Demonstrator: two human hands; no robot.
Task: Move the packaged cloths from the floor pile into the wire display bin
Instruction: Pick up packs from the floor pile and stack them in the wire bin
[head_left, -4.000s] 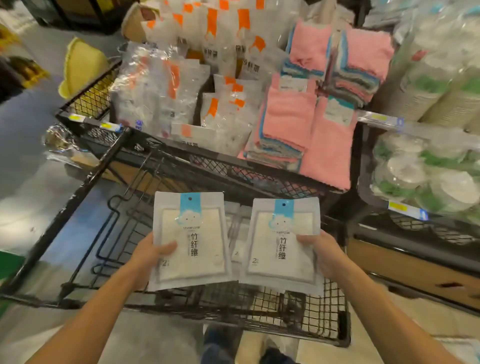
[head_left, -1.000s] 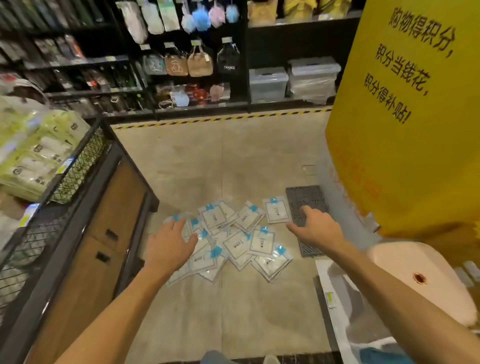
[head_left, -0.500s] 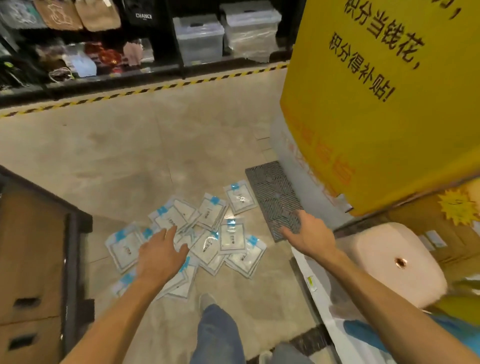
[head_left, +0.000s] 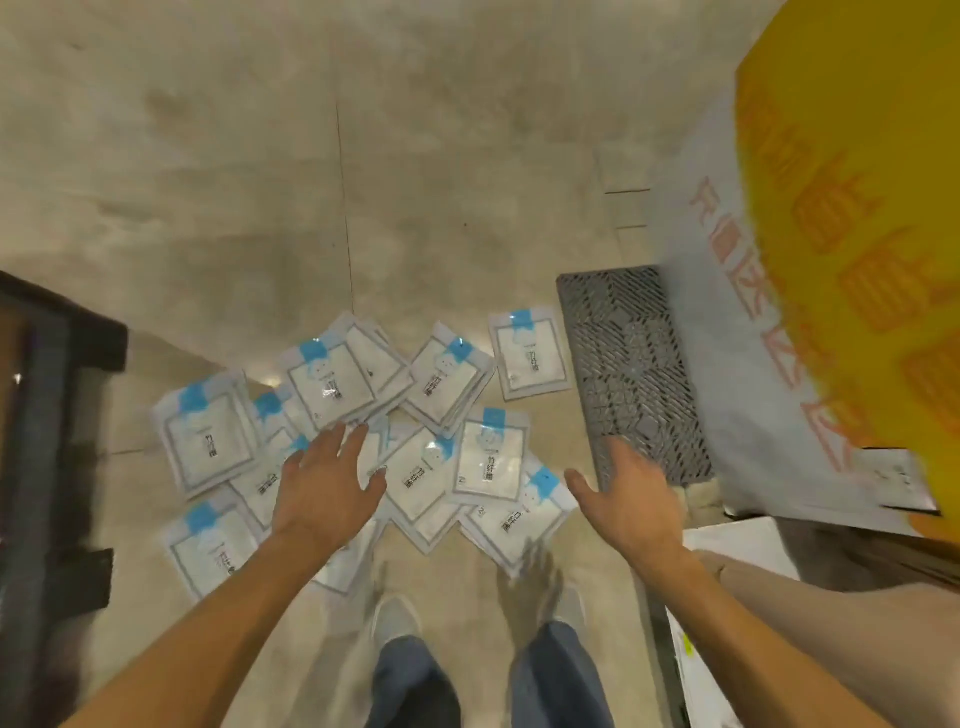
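Now I've bent closer; my left hand and right hand hover spread, empty, over the packs, ready to grab.

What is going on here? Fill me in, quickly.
A person is bent over a pile of packaged cloths scattered on the shop floor. Both hands are empty, fingers spread: the left hand hangs over the pile's middle, the right hand over its right edge, beside a grey floor grate. No pack is picked up yet.
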